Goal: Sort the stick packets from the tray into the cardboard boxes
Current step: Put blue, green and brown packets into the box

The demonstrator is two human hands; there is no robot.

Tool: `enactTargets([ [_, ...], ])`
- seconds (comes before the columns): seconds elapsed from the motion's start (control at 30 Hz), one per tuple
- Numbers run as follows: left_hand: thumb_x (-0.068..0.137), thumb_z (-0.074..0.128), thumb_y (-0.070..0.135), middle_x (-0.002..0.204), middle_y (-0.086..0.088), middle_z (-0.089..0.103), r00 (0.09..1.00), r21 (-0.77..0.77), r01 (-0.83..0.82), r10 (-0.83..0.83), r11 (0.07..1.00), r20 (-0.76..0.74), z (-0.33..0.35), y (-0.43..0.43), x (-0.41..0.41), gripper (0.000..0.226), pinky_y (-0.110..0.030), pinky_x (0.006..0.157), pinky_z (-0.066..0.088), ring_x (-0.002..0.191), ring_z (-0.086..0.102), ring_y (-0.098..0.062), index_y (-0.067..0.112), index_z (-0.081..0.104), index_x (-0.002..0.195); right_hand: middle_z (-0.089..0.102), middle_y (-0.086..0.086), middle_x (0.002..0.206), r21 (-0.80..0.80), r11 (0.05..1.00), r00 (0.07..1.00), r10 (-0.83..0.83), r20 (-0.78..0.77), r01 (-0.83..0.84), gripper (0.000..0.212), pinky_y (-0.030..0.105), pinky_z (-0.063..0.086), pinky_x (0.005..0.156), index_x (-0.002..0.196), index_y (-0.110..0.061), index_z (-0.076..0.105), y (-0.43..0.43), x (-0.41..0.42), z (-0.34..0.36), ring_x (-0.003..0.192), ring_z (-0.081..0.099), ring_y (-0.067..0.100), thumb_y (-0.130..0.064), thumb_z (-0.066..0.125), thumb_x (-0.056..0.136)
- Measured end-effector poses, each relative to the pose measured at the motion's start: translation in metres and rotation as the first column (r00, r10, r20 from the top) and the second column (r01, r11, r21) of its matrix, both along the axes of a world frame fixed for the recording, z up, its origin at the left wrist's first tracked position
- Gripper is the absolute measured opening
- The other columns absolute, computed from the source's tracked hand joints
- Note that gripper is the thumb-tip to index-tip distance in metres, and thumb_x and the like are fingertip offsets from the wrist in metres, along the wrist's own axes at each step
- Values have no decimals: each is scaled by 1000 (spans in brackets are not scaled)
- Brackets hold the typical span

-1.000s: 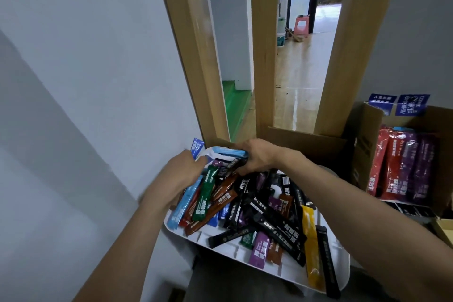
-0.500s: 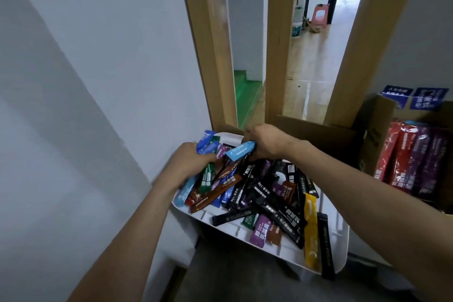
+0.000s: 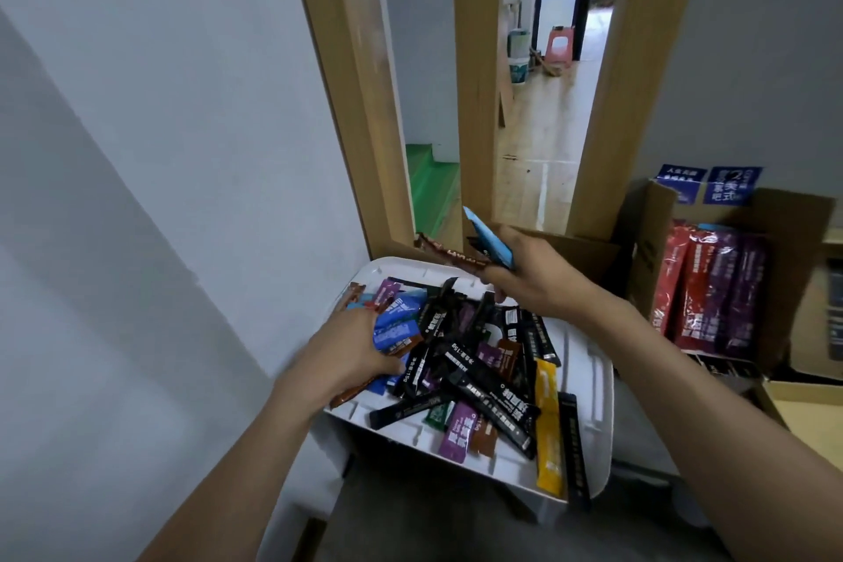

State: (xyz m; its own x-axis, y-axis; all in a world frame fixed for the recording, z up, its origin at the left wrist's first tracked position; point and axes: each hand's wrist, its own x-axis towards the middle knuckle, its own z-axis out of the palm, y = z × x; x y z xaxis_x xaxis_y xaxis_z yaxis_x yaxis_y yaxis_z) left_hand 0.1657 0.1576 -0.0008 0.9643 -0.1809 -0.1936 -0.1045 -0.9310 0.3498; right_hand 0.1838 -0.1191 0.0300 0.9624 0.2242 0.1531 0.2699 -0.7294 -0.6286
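A white tray point(image 3: 588, 415) holds a heap of stick packets point(image 3: 483, 374) in black, blue, purple, brown, green and yellow. My right hand point(image 3: 538, 276) is lifted above the tray's far edge and grips a light blue packet point(image 3: 490, 242) together with a brown packet point(image 3: 451, 256) that sticks out to the left. My left hand point(image 3: 353, 354) lies on the left side of the heap, fingers curled round several blue and brown packets point(image 3: 394, 326). At the right, an open cardboard box point(image 3: 647, 251) holds upright red and purple packets point(image 3: 705, 287).
A grey wall runs along the left. Wooden door frames point(image 3: 474, 82) stand behind the tray, with a wooden floor beyond. Blue packets point(image 3: 730, 185) show behind the box. Another cardboard box point(image 3: 807, 406) sits at the right edge.
My right hand rose from the heap and moved right with the light blue packet and a brown one. My left hand dropped lower onto the left of the heap.
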Motion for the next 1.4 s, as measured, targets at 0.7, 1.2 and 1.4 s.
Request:
enactTargets([
  [0.7,82,80,28,70,-16,74,980,-640,-193,174,744,-93,1,-33,-2,19,-48,76,60,59,67,-26,11,73,80,66,3,87,-302,918,849,-364,-383,258,44,34,53,68,90,-16,62,32,-62,-25,80,65,22,-46,89,73],
  [1.2,76,88,14,66,-1,74,992,-814,129,-76,566,104,90,-143,-14,21,-32,63,56,53,64,-7,27,74,66,63,-3,65,440,762,874,-350,-339,475,32,25,45,52,90,-11,70,-48,-144,19,52,55,7,-36,87,80],
  [1.4,75,88,17,56,3,62,984,-819,175,-130,547,123,100,-217,-20,24,-24,53,48,49,59,-10,8,66,79,75,0,90,649,545,847,-372,-380,531,40,22,56,63,109,-24,65,-95,-179,14,70,68,4,-27,89,77],
])
